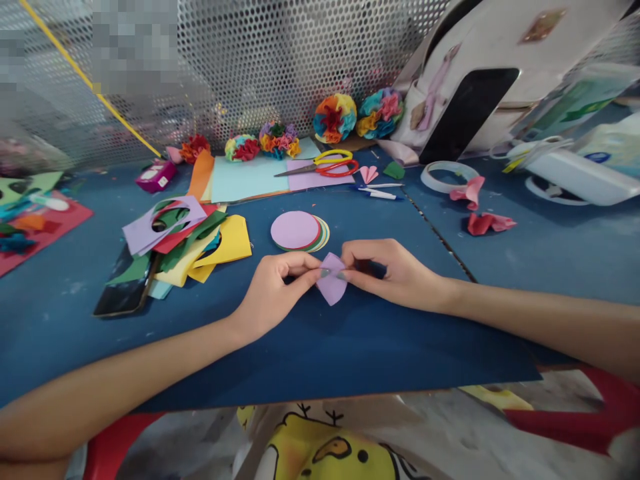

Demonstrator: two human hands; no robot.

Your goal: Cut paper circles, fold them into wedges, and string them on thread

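Between my two hands is a small piece of purple paper (332,288), pinched in at its middle so it flares above and below the fingers. My left hand (275,287) grips its left side between thumb and fingers. From the right, my right hand (395,273) pinches the same paper, thumb tips almost meeting. Just behind the hands lies a stack of paper circles (295,230), purple on top, with red, green and cream edges showing below.
Left are cut paper scraps (220,247) over a dark phone (123,283). Behind lie scissors (330,165), pens (377,192) and ruffled paper flowers (335,119). To the right are a tape roll (427,177), pink folded papers (490,223), and a phone (470,113) leaning on a backpack (480,40).
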